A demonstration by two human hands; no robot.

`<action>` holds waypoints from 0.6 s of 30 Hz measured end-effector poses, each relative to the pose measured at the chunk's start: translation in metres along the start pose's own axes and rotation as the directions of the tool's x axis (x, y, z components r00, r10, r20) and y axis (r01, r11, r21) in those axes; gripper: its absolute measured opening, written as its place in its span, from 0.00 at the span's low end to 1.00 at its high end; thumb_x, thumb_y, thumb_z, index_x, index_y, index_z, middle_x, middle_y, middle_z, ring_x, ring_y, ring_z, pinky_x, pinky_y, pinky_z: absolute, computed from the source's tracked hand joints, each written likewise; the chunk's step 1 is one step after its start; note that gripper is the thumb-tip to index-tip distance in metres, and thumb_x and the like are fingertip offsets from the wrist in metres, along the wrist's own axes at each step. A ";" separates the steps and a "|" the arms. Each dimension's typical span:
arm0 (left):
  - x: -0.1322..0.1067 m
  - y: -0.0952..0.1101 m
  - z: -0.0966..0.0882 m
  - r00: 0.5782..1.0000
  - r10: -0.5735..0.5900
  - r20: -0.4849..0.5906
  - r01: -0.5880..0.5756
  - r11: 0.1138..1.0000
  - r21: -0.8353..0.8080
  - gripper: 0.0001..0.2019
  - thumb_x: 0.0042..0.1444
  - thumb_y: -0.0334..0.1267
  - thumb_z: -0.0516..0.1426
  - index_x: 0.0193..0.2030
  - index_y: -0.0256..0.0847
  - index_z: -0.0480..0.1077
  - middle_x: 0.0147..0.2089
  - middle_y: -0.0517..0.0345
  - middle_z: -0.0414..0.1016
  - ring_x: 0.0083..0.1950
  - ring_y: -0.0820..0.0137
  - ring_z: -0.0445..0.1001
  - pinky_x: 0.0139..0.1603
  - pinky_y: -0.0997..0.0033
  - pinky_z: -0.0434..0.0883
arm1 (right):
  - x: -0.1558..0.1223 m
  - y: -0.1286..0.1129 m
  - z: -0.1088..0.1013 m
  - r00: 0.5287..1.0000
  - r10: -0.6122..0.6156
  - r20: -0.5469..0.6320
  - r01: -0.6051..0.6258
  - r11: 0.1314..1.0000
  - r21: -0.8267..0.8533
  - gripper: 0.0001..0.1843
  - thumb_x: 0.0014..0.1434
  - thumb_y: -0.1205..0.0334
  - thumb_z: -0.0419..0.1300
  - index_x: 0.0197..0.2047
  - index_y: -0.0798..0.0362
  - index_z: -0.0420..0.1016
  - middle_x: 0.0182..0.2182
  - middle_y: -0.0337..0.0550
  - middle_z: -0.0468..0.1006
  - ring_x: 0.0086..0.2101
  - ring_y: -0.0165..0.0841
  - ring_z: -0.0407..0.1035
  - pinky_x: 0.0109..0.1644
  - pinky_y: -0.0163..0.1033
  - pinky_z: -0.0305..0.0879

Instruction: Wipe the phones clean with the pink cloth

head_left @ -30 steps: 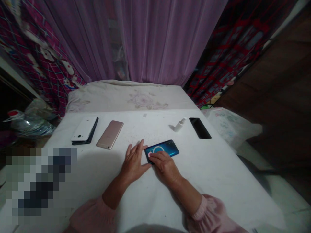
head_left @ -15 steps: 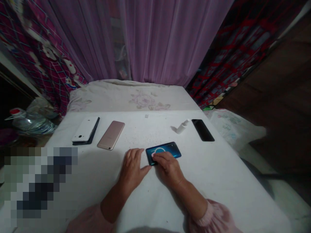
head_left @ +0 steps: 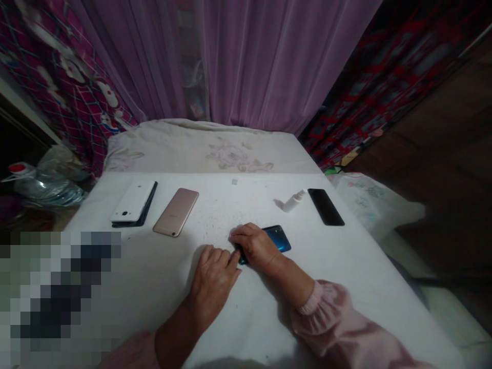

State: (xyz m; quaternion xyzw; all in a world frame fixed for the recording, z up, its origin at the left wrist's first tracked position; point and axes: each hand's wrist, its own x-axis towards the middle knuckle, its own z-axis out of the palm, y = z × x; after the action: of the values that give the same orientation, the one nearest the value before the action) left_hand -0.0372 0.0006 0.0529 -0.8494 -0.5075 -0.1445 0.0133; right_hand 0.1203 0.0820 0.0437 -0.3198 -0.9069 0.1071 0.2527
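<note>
A blue phone (head_left: 280, 238) lies flat on the white table (head_left: 346, 271), near its middle. My right hand (head_left: 255, 246) lies over the phone's left half, fingers curled down on it and covering most of it. My left hand (head_left: 215, 274) rests flat on the table just left of the phone, fingers spread, thumb touching the phone's near corner. Both sleeves are pink.
A white phone on a dark one (head_left: 132, 202) and a rose-gold phone (head_left: 176, 211) lie at the back left. A small white spray bottle (head_left: 292, 201) and a black phone (head_left: 326, 206) lie at the back right. Purple curtains hang behind a flowered cloth surface (head_left: 200, 151).
My right hand has slid forward over the blue phone, hiding the white ring seen on it before. My left hand has drawn back toward me and lies lower on the table.
</note>
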 end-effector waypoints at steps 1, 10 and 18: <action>0.000 0.000 0.001 1.000 -0.001 -0.001 0.001 1.000 0.003 0.13 0.61 0.35 0.59 0.53 0.38 0.71 0.36 0.53 0.74 0.41 0.59 0.72 0.53 0.49 0.64 | 0.001 0.001 0.001 1.000 0.010 -0.009 -0.010 1.000 -0.009 0.15 0.50 0.75 0.66 0.43 0.55 0.80 0.40 0.48 0.81 0.41 0.37 0.72 0.47 0.41 0.71; 0.001 0.008 0.004 1.000 -0.015 -0.019 0.015 1.000 -0.006 0.11 0.59 0.35 0.61 0.49 0.41 0.73 0.35 0.55 0.75 0.41 0.60 0.73 0.55 0.48 0.63 | -0.012 -0.005 0.004 0.998 0.038 -0.053 -0.037 0.999 0.019 0.15 0.55 0.75 0.61 0.43 0.52 0.80 0.41 0.47 0.81 0.42 0.37 0.73 0.46 0.41 0.72; 0.000 0.002 -0.003 0.999 -0.044 -0.026 0.043 0.998 -0.051 0.14 0.58 0.33 0.62 0.51 0.45 0.73 0.36 0.57 0.75 0.40 0.60 0.74 0.55 0.46 0.62 | -0.039 0.010 -0.016 0.980 0.058 -0.190 -0.049 0.997 0.052 0.15 0.60 0.74 0.55 0.45 0.51 0.78 0.39 0.47 0.81 0.40 0.35 0.74 0.43 0.41 0.73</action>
State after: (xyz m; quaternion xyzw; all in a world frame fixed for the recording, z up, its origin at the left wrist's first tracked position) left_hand -0.0360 -0.0005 0.0558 -0.8362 -0.5218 -0.1688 -0.0044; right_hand 0.1600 0.0662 0.0384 -0.3471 -0.8666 0.1038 0.3433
